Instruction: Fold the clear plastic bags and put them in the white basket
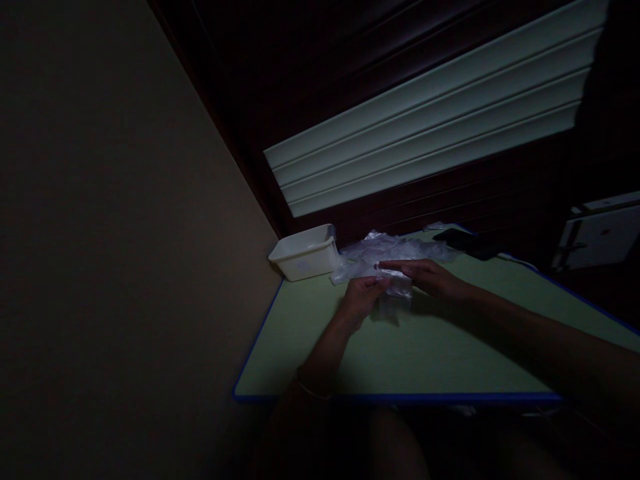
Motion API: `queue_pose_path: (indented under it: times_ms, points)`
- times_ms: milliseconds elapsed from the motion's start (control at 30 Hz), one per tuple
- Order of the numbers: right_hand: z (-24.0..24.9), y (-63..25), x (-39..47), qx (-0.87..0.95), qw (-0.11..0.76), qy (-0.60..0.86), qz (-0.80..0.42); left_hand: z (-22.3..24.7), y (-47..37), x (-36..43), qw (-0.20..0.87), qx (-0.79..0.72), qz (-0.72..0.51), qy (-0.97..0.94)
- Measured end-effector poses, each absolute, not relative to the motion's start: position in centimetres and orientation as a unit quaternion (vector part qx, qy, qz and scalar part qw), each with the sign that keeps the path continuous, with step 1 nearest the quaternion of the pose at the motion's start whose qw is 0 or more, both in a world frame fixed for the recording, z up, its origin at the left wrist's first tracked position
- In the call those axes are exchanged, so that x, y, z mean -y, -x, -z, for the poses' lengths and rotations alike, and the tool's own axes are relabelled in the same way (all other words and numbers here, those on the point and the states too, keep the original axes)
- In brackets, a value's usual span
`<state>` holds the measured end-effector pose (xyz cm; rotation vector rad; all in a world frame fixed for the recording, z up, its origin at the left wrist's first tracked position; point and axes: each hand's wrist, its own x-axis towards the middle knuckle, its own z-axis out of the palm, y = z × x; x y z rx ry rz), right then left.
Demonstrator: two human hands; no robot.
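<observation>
A clear plastic bag (399,287) is between my two hands above the green table (425,360). My left hand (361,298) pinches its left edge, with thumb and fingers together. My right hand (427,275) is at the bag's upper right, its fingers stretched towards the left and touching the plastic. The lower part of the bag hangs down, slightly blurred. Behind my hands lies a heap of crumpled clear plastic bags (395,249).
A white plastic bin (307,260) stands at the table's back left corner, beside the wall. A dark flat object (467,243) lies at the back right, with a pale cable near it. The table has a blue edge. The scene is dim.
</observation>
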<state>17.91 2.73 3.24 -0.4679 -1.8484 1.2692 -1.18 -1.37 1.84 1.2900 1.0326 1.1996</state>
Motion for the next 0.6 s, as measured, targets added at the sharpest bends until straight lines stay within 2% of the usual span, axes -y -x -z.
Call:
queue_pose_path:
  times_ms: [200, 467, 600]
  points:
    - [-2.8, -17.5, -2.8, 0.708, 0.396, 0.161, -0.562, -1.8, 1.2, 1.4, 0.535, -0.424, -0.496, -0.537]
    - [-2.7, -17.5, -3.1, 0.698, 0.410, 0.170, -0.562, -1.9, 1.2, 1.4, 0.544, -0.430, -0.484, -0.534]
    - [-2.8, -17.5, -3.1, 0.669, 0.404, 0.167, -0.601, -3.0, 1.8, 1.6, 0.525, -0.415, -0.535, -0.516]
